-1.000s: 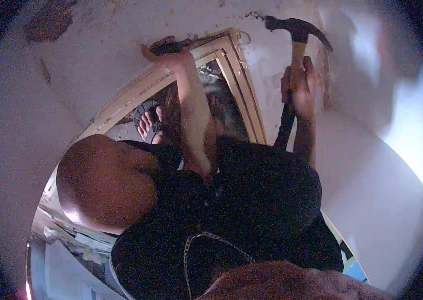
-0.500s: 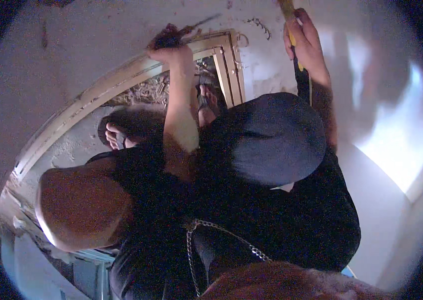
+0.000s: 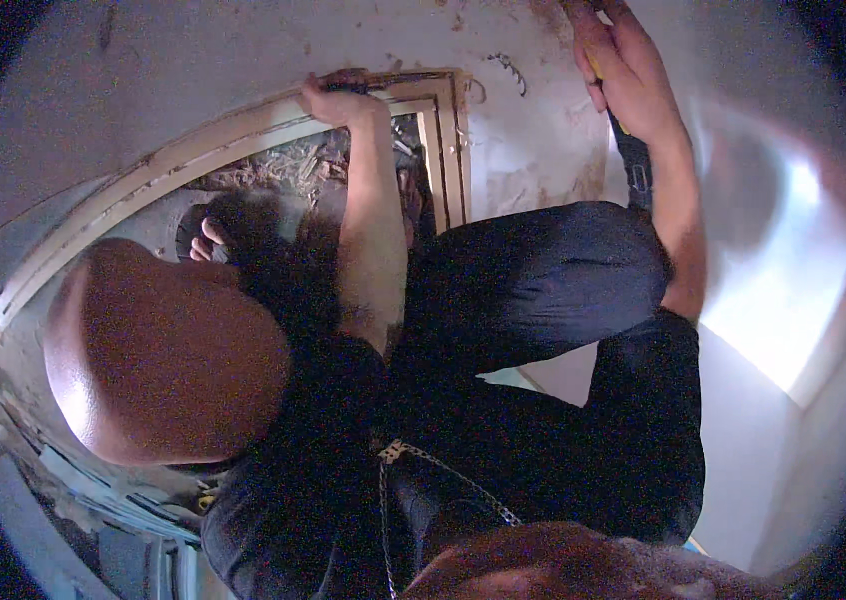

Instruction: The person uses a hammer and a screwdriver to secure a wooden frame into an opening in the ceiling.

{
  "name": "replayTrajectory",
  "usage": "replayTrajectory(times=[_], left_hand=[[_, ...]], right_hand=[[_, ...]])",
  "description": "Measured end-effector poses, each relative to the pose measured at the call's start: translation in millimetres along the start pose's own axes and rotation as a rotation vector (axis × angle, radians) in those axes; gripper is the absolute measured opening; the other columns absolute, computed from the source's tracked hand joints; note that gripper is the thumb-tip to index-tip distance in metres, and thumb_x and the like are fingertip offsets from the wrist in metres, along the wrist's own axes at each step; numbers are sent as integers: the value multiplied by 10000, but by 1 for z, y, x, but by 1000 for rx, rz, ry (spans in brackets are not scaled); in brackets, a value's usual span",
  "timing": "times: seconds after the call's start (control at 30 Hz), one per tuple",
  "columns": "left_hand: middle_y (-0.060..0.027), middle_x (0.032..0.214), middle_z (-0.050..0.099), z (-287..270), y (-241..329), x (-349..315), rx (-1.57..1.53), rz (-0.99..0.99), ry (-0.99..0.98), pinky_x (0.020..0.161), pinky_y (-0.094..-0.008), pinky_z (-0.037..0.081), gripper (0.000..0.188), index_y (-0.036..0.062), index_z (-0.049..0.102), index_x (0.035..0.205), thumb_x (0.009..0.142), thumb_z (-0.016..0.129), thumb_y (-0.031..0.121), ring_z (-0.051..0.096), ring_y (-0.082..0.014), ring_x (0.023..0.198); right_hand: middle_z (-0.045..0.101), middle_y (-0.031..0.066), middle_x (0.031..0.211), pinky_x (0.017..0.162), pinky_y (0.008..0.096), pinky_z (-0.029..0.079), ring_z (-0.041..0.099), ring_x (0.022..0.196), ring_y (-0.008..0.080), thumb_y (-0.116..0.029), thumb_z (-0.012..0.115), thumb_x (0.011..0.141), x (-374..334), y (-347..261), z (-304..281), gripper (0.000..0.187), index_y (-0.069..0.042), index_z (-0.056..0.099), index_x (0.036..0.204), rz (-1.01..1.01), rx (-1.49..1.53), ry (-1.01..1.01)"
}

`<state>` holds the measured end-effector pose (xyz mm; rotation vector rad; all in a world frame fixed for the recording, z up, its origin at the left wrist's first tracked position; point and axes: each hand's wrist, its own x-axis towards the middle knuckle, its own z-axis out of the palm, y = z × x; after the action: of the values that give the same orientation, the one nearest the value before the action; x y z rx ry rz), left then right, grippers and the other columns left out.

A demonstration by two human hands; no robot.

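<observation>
My left hand [image 3: 343, 103] is closed at the top bar of a pale wooden frame [image 3: 430, 98] set in the wall. A dark, thin-bladed hand tool [image 3: 341, 78] is in its grip, mostly hidden by the fingers; the blade seems to lie along the frame's upper edge near the corner. Up at the right, my right hand [image 3: 633, 80] is wrapped round a yellow-and-black handle [image 3: 631, 155]. The black lower end, with a slot in it, hangs below my palm. The tool's upper end is cut off by the picture's edge.
Splintered debris [image 3: 303, 165] lies inside the frame, near my sandalled foot [image 3: 205, 243]. My dark-clothed leg [image 3: 553, 280] is bent between the arms. A rounded brown shape [image 3: 158, 360], apparently my bare knee, fills the left. A white panel [image 3: 763, 420] stands at right.
My left hand has turned and come down against the frame, its blade no longer sticking up. My right hand has shifted slightly right with its tool. Both knees have moved.
</observation>
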<state>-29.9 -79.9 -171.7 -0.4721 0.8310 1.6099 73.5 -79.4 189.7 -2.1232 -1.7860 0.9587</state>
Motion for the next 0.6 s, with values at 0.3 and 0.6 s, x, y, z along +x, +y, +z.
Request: replayTrajectory(times=[0.3, 0.6], left_hand=[[-141, 883, 584, 23, -7, -12, 28, 58, 167, 658, -372, 501, 345, -2, 565, 991, 828, 576, 303, 560, -257, 708], [-76, 980, 603, 14, -1, -2, 236, 156, -3, 719, -333, 486, 381, -28, 557, 1044, 727, 751, 54, 568, -196, 808]], right_hand=[[504, 135, 614, 534, 378, 426, 542, 551, 262, -287, 384, 976, 27, -17, 13, 330, 15, 435, 1098, -359, -419, -119], [585, 175, 721, 563, 421, 456, 582, 613, 299, -274, 491, 919, 78, -64, 64, 378, 8, 453, 1168, -750, -700, -357]])
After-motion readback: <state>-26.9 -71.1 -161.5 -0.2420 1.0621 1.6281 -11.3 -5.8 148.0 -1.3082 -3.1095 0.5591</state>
